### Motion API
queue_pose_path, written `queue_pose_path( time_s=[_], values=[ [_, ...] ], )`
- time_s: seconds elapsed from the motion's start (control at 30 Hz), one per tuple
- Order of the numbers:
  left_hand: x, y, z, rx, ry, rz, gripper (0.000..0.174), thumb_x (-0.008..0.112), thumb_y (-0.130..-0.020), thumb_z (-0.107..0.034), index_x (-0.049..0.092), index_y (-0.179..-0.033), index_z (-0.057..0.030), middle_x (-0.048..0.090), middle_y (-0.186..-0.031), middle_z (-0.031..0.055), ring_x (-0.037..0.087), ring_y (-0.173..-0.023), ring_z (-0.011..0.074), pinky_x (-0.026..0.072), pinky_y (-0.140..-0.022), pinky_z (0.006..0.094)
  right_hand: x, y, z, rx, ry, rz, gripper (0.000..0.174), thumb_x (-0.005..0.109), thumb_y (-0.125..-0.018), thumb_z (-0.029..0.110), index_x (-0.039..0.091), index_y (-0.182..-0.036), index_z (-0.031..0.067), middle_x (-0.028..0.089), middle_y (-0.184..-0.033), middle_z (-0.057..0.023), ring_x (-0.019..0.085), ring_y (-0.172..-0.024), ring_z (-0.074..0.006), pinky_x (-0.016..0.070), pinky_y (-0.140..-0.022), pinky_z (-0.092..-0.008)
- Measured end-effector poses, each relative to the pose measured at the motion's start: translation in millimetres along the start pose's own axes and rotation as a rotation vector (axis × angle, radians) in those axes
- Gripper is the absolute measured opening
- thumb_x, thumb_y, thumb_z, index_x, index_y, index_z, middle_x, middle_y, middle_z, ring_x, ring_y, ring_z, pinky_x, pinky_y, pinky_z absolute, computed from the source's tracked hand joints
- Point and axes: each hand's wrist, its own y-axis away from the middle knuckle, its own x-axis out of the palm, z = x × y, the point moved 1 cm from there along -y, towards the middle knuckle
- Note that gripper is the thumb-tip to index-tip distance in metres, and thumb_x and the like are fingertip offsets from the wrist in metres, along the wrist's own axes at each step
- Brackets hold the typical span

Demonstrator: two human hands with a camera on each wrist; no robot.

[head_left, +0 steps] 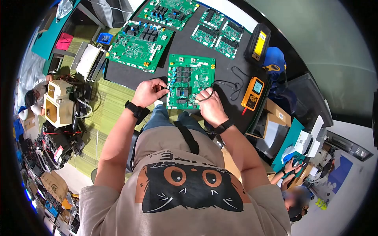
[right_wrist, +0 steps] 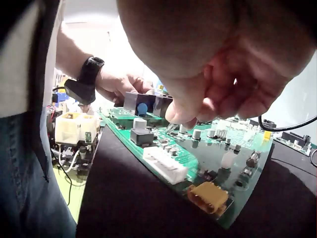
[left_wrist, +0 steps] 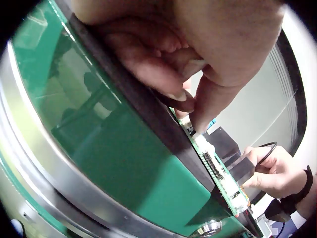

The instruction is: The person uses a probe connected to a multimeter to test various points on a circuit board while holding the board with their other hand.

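Observation:
A green circuit board with black relays and white connectors lies in front of the person. At its left edge, the left hand pinches the board's rim between thumb and fingers, seen close in the left wrist view. The right hand is over the lower right part, its fingers curled down near small components. A thin black cable runs into the right hand and loops across its fingers. In the right wrist view, the right thumb and fingertips are right at the board's surface beside a black block; what they pinch is mostly hidden.
On the dark mat, two larger green boards lie to the left and back, and a panel of smaller boards at the back. An orange handheld meter, a black case and a cardboard box stand at right.

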Motion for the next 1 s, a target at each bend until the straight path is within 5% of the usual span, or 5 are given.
queue_pose_path(
  time_s=[0.3, 1.0],
  values=[
    [0, 1, 1, 0.007, 0.02, -0.011, 0.02, 0.081, -0.079, -0.016, 0.069, -0.091, -0.0056, 0.057, -0.064, -0.001, 0.05, -0.056, 0.0073, 0.0422, -0.053, 0.0265, -7, -7, -2, -0.132, -0.008, 0.01, 0.015, 0.062, -0.071, 0.002, 0.057, -0.084, 0.0079, 0.056, -0.088, -0.0058, 0.054, -0.094, -0.0277, 0.0453, -0.081, -0.0417],
    [-1, -2, 4, 0.049, 0.034, 0.027, 0.02, 0.081, -0.08, -0.018, 0.069, -0.09, -0.0054, 0.058, -0.063, -0.001, 0.051, -0.056, 0.0073, 0.0423, -0.052, 0.0263, -10, -11, 17, 0.013, 0.103, 0.105, 0.005, 0.055, -0.079, 0.009, 0.058, -0.082, 0.0068, 0.058, -0.085, -0.0079, 0.056, -0.091, -0.0276, 0.0465, -0.082, -0.0408]
  ],
)
